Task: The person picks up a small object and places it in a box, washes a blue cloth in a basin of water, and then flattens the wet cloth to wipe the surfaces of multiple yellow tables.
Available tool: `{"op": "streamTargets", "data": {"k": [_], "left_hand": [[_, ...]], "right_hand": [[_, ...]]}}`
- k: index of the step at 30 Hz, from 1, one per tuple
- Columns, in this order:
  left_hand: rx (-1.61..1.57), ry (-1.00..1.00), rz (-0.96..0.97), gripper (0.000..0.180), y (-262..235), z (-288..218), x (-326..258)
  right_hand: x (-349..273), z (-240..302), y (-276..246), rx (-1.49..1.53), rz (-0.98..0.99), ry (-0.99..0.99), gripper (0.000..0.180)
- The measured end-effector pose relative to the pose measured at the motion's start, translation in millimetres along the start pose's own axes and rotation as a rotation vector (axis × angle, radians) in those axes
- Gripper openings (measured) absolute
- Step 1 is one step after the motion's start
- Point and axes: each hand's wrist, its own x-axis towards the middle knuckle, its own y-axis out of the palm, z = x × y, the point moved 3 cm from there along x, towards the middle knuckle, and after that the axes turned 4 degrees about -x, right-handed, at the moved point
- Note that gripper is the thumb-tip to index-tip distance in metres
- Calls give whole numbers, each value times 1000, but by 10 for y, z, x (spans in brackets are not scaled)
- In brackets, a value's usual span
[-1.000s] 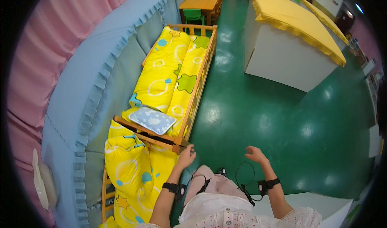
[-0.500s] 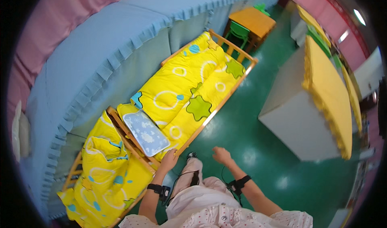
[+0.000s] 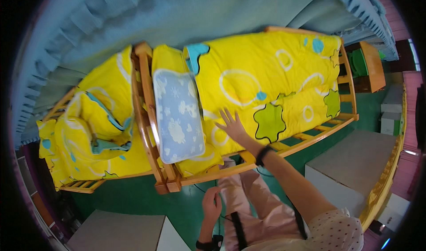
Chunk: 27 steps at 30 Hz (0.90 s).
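Note:
My right hand [image 3: 234, 127] reaches over the near edge of a wooden child's bed, fingers spread. It is at the yellow patterned quilt [image 3: 242, 84], close to the pillow; whether the palm presses on the cloth I cannot tell. The light blue pillow [image 3: 179, 118] with white animal figures lies at the bed's left end, partly over yellow bedding. In front of the bed frame [image 3: 266, 159], my left hand [image 3: 212, 203] hangs low near my leg, its fingers loosely curled in with nothing seen in them.
A second wooden bed with a rumpled yellow quilt [image 3: 100, 118] adjoins on the left. Blue draped cloth [image 3: 213, 11] runs behind both beds. A grey box-like unit [image 3: 350, 162] stands at right, another grey surface [image 3: 124, 231] at lower left. A small orange table [image 3: 372, 67] is beyond the bed's right end.
My view has turned and come closer to the bed. My right hand has moved from beside the bed to over the quilt and spread open; my left hand has left the bed's corner rail.

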Motion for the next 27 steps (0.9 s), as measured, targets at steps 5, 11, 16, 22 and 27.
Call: {"op": "streamTargets", "data": {"k": [5, 11, 16, 22, 27], "left_hand": [[60, -372, -110, 22, -40, 319, -430], [20, -475, -247, 18, 354, -325, -472], [229, -200, -137, 13, 874, -1125, -113], [133, 30, -198, 14, 2058, -2263, 784], [64, 285, 208, 18, 3340, -3606, 1453]], "right_hand": [[867, 54, 430, 72, -15, 203, 39], [550, -654, 277, 405, -193, 86, 22], [-582, -2178, -927, 801, -480, 149, 22], [-2944, -4858, -1389, 1204, -894, 663, 31], [-4930, -6438, 161, 573, -443, 1430, 63]]}}
